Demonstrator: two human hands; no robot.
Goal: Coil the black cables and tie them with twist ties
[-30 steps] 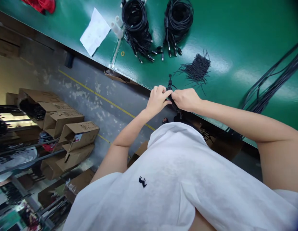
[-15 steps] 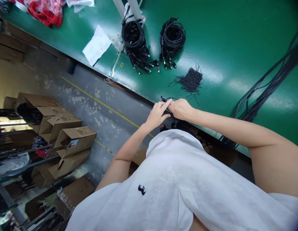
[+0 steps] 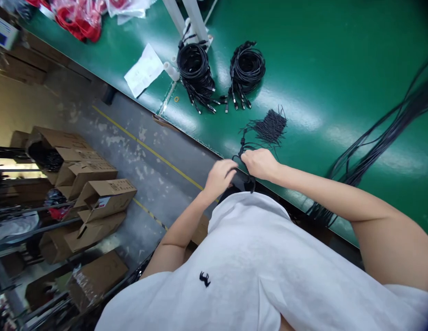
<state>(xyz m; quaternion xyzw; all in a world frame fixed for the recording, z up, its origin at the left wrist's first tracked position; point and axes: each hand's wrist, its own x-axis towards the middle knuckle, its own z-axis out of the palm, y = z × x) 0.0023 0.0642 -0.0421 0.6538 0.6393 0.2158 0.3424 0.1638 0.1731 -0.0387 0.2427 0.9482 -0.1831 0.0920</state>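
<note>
While near two coils, one bundle in hand

Cardboard boxes near yellow floor line

A worktable in front, cartons across the floor to the left.
At the table's near edge, the right hand has a cable at its fingertips, the left hand just left of it. Beyond lies a pile of ties; farther back, a left coil and a right coil lie side by side. A paper sheet lies left of both, small rolls between. Long cables run down the right side.
</note>
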